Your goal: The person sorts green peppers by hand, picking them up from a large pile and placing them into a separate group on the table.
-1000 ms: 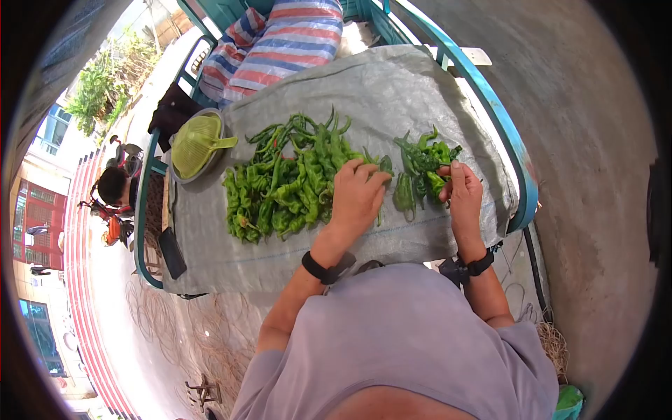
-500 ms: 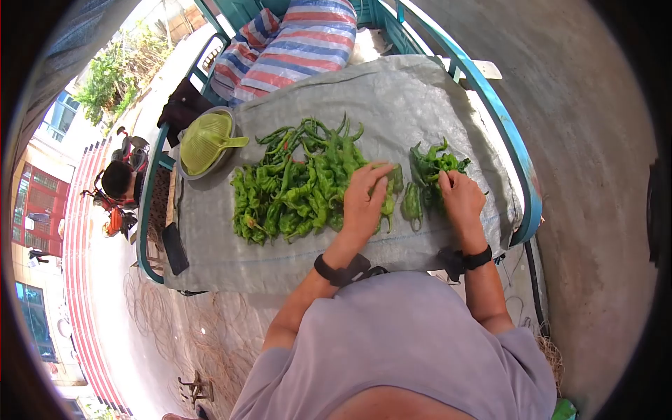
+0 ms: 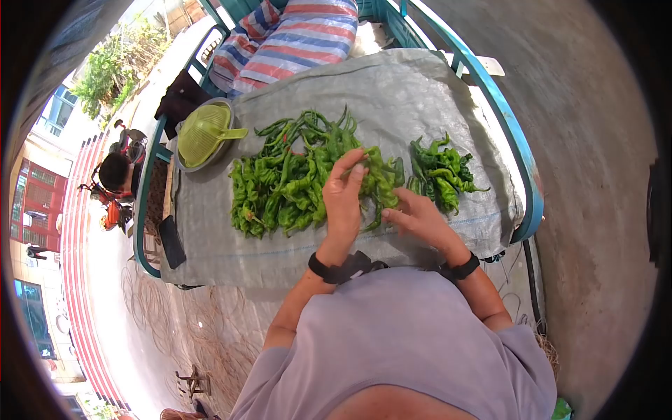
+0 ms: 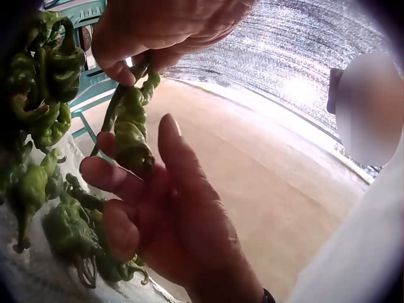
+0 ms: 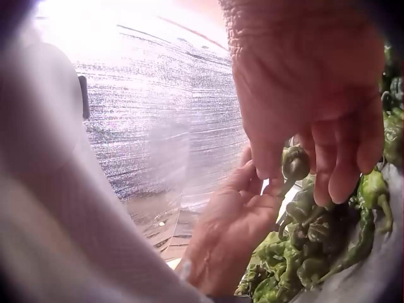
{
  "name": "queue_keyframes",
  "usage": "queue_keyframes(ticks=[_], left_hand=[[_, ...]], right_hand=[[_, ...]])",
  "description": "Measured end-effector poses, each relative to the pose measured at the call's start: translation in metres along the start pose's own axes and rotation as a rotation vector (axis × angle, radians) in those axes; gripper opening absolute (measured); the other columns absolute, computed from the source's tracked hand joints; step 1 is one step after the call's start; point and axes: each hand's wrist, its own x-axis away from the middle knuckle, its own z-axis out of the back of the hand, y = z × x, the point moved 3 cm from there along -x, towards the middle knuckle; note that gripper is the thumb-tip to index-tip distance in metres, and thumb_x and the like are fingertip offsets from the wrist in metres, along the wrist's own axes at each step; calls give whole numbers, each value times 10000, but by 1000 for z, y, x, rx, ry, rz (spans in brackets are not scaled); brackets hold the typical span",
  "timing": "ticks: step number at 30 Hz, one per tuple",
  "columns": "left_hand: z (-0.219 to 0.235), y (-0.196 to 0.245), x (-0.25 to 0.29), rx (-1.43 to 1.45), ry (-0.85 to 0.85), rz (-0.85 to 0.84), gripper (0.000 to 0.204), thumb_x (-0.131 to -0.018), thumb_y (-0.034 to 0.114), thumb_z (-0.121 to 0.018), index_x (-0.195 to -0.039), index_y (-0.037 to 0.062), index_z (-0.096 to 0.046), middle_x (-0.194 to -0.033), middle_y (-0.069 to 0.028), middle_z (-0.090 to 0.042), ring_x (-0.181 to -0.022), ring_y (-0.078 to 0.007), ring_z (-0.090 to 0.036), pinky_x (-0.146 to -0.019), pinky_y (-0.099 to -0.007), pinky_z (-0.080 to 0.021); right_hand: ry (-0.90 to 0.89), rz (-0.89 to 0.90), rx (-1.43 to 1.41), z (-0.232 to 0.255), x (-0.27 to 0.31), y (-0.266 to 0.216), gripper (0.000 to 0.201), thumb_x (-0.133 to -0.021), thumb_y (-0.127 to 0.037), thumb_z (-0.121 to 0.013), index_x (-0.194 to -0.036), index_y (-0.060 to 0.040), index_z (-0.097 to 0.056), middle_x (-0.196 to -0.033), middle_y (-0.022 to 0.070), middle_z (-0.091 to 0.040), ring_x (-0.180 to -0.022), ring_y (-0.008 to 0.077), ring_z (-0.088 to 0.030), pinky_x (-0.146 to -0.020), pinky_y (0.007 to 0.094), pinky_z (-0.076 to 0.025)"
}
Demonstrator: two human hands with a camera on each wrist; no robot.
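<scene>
The green pepper (image 4: 131, 129) is between the hands: the right hand (image 4: 167, 28) pinches its upper end, while the left hand (image 4: 183, 221) is half open below, fingers loosely bent—whether they touch it, one cannot tell. The left wrist view shows that pinch; the head view alone shows the yellow-green strainer (image 3: 201, 134) beside the larger pile (image 3: 283, 185).

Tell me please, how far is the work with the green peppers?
The broad heap of wrinkled green peppers on the grey woven sheet looks already gathered. In hand: the left hand pinches a light-green, wrinkled pepper, the right hand open beside it. The smaller green pepper heap on the right probably remains, though I cannot be sure.
</scene>
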Motion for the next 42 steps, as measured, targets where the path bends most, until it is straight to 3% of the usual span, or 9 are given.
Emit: queue_keyframes(ticks=[3,9,12,19,24,30,36,40,42], left_hand=[[7,-1,1,-43,43,-49,304,-1024,109,-583,-1300,-18,-599,-1260,-118,-638,-1188,-193,-596,-990,-338,-498],[9,1,5,-102,108,-78,284,-1040,107,-548,-1297,0,-606,-1263,-92,-624,-1139,-158,-593,-964,-311,-509],[12,4,7,-122,120,-72,312,-1035,125,-570,-1314,-11,-595,-1284,-112,-621,-1157,-187,-603,-969,-329,-516],[13,10,8,-49,162,-114,268,-1009,137,-626,-1217,-18,-557,-1218,-126,-615,-1125,-251,-652,-871,-337,-561],[14,9,8,34,168,-49,218,-993,148,-655,-1071,11,-504,-1107,-134,-622,-1076,-277,-687,-795,-314,-590],[6,11,14,32,91,-13,239,-985,174,-673,-1054,17,-506,-1065,-136,-634,-1036,-284,-705,-764,-325,-606],[5,2,17,-21,-13,96,225,-983,186,-681,-1001,9,-542,-960,-110,-664,-964,-223,-715,-735,-300,-584],[3,-9,21,-131,-156,181,179,-979,169,-684,-977,3,-615,-1037,-87,-661,-863,-127,-674,-726,-263,-540],[-4,-7,25,-155,-208,76,146,-972,153,-687,-984,12,-653,-1115,-73,-638,-841,-106,-639,-733,-257,-522]], right_hand=[[131,-37,-290,-2,3,8,383,-929,-279,-713,-1148,19,-612,-759,59,-674,-558,102,-613,-494,243,-465],[-27,-308,-59,8,7,5,297,-988,-279,-635,-838,-23,-644,-703,31,-690,-472,70,-545,-472,219,-450],[-22,-189,-158,10,11,6,311,-1012,-309,-602,-862,-41,-648,-702,27,-681,-478,68,-541,-473,214,-442],[444,51,-322,50,21,9,298,-1023,-332,-598,-878,-73,-622,-698,9,-658,-487,53,-519,-462,211,-405],[875,-59,177,69,34,12,355,-980,-350,-653,-758,-74,-616,-600,18,-643,-518,92,-579,-490,280,-419],[822,-249,603,76,40,19,366,-963,-380,-661,-756,-81,-615,-590,37,-604,-571,177,-596,-559,334,-438],[637,183,251,41,39,-2,256,-910,-304,-734,-843,-69,-657,-653,32,-589,-557,146,-510,-561,294,-436],[426,260,259,12,27,-28,269,-860,-228,-769,-1059,-80,-664,-698,11,-594,-589,106,-536,-567,265,-438],[327,263,291,2,20,-37,354,-845,-209,-774,-1148,-86,-640,-716,2,-592,-602,91,-542,-569,262,-440]])
